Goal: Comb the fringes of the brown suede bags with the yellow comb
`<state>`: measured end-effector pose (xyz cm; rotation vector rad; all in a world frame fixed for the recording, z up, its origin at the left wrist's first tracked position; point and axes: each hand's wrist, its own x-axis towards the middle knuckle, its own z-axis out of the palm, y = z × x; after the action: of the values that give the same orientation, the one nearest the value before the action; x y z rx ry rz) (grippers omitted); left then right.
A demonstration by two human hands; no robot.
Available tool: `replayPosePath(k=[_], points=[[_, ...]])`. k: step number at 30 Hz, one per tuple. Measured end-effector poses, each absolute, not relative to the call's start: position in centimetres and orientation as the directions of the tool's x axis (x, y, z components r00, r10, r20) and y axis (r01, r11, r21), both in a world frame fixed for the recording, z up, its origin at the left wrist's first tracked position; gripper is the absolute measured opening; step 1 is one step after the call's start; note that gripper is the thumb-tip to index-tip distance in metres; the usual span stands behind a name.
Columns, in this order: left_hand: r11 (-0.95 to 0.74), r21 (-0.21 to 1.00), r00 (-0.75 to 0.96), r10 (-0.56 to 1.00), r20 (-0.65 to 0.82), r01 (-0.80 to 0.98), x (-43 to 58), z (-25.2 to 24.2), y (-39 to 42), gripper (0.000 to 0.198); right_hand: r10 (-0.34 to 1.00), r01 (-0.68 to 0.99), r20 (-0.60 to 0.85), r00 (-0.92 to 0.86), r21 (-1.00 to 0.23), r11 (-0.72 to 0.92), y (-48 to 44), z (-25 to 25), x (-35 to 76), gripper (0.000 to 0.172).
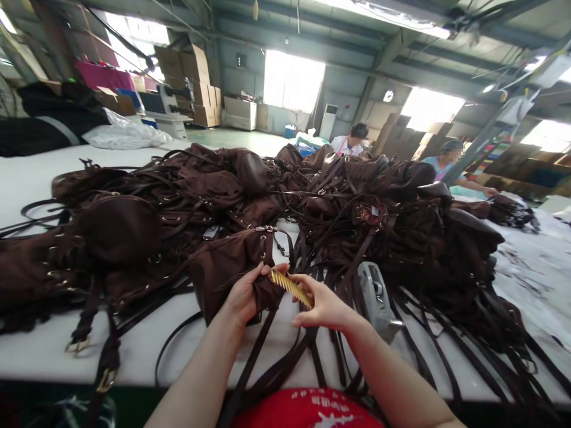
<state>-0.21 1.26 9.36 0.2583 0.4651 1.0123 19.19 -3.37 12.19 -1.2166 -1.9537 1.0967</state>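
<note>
A yellow comb with slanted teeth slopes across the gap between my hands. My right hand is closed around its lower right end. The fingers of my left hand are closed on dark brown fringe at the side of a brown drawstring bag. That bag lies tilted on the white table, with eyelets and a small buckle along its top. The comb's upper left end is beside my left fingertips; whether they touch it I cannot tell. Dark straps hang toward me below my hands.
Brown bags with long straps pile across the table to the left, back and right. A grey metal tape dispenser stands right of my right hand. Two people are at the far side. A clear plastic bag lies back left.
</note>
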Motion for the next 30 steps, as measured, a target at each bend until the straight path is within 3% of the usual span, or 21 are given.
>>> replayPosePath(k=[4, 7, 10, 15, 21, 26, 28, 30], points=[[0.519, 0.387, 0.471, 0.855, -0.218, -0.762, 0.1, 9.3, 0.8, 0.026, 0.952, 0.465, 0.142, -0.272, -0.847, 0.26, -1.4, 12.0, 18.9, 0.039], [0.51, 0.364, 0.453, 0.86, -0.234, -0.78, 0.5, 9.3, 0.4, 0.024, 0.915, 0.666, 0.375, -0.145, -0.648, 0.371, -0.6, 11.2, 17.9, 0.036], [0.502, 0.321, 0.445, 0.863, -0.238, -0.803, 0.7, 9.6, 0.2, 0.019, 0.8, 0.793, 0.565, -0.204, -0.383, 0.473, 0.1, 10.0, 17.4, 0.034], [0.538, 0.256, 0.524, 0.843, -0.126, -0.804, 0.4, 9.9, 0.0, 0.022, 0.756, 0.817, 0.512, -0.408, -0.166, 0.552, 0.5, 8.7, 17.1, 0.04], [0.504, 0.234, 0.503, 0.862, -0.071, -0.831, 0.1, 9.7, -0.2, 0.024, 0.835, 0.837, 0.247, -0.491, -0.134, 0.531, -1.7, 9.0, 16.3, 0.042], [0.623, 0.193, 0.611, 0.782, -0.125, -0.758, 0.1, 9.8, 0.0, 0.028, 0.834, 0.794, 0.089, -0.544, -0.268, 0.546, -3.3, 9.1, 16.3, 0.044], [0.607, 0.272, 0.589, 0.794, -0.154, -0.747, 0.4, 9.6, 0.3, 0.032, 0.848, 0.784, 0.067, -0.526, -0.349, 0.514, -4.0, 9.2, 16.1, 0.043], [0.507, 0.44, 0.444, 0.862, -0.244, -0.741, 1.1, 9.3, 1.0, 0.037, 0.852, 0.773, 0.041, -0.522, -0.399, 0.493, -5.4, 9.3, 15.7, 0.043]])
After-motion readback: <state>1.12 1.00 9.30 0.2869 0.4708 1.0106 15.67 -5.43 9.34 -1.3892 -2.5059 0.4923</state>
